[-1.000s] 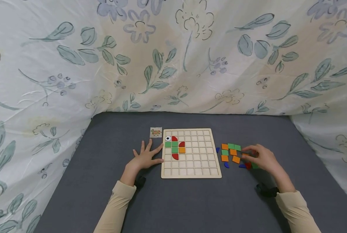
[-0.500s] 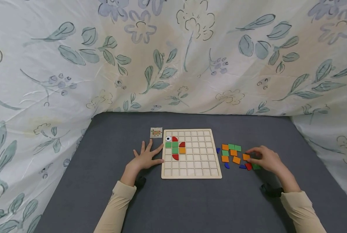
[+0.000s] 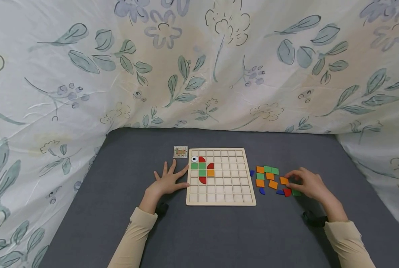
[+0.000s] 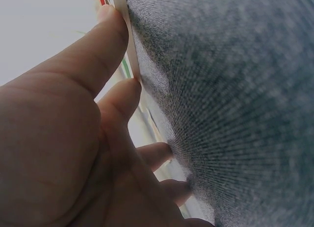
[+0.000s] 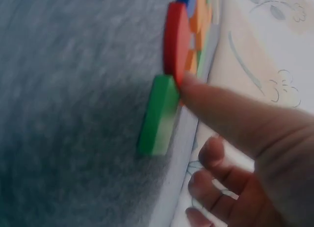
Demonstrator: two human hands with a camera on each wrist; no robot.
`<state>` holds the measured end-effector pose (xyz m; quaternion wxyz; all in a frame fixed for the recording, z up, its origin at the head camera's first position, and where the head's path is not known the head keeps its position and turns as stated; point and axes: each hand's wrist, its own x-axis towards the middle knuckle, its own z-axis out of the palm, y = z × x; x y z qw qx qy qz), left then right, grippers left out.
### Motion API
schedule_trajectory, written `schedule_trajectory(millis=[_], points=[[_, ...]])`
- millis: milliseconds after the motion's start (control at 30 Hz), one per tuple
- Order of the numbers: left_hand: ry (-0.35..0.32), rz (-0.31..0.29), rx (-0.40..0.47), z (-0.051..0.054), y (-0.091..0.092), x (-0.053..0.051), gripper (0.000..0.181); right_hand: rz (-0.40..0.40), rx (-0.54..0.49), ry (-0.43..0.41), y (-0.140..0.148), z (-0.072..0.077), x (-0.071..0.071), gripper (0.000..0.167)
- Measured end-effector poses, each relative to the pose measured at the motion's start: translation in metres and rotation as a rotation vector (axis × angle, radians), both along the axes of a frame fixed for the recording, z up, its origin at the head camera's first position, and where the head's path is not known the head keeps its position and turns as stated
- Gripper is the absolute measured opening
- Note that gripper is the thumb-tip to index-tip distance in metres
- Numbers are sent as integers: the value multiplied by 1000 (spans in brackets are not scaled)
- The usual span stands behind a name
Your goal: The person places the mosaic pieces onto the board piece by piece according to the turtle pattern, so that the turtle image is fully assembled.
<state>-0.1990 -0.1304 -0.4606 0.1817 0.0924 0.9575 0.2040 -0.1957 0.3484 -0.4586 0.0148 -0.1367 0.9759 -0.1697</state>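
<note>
My left hand (image 3: 165, 183) lies with its fingers spread at the left side of a wooden grid board (image 3: 233, 199). Its thumb and index finger touch the board's edge, as the left wrist view shows. On the board sit an eye tile (image 3: 194, 159), red quarter-round tiles (image 3: 203, 180), green squares (image 3: 202, 172) and one orange square (image 3: 211, 172). My right hand (image 3: 308, 184) is at the right end of the loose tiles. Its thumb and index finger stand apart about an orange square tile (image 3: 284, 180). A loose green tile (image 5: 159, 114) and a red tile (image 5: 177, 43) lie by the thumb.
Several loose orange, green and blue tiles (image 3: 273, 184) lie on the dark grey cloth (image 3: 219, 234), right of the board. A small picture card (image 3: 180, 152) is beyond the left hand. A floral curtain (image 3: 199, 63) hangs behind the table.
My right hand has drawn back slightly to the right, uncovering more of the orange and red tiles. My left hand and the tiles on the board stay put.
</note>
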Motion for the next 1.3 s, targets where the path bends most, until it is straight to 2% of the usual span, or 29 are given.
schedule_trajectory(millis=[167,533,833,1300], points=[[0,-2,2,1,1,-1,72,14,24,26,-1,2,0,26],[-4,0,1,2,0,0,73,48,15,108,-21,21,0,25],[3,-11,0,1,1,0,72,76,-11,104,-51,22,-9,25],[-13,-5,-17,1,1,-1,73,181,-82,111,-104,17,-18,25]])
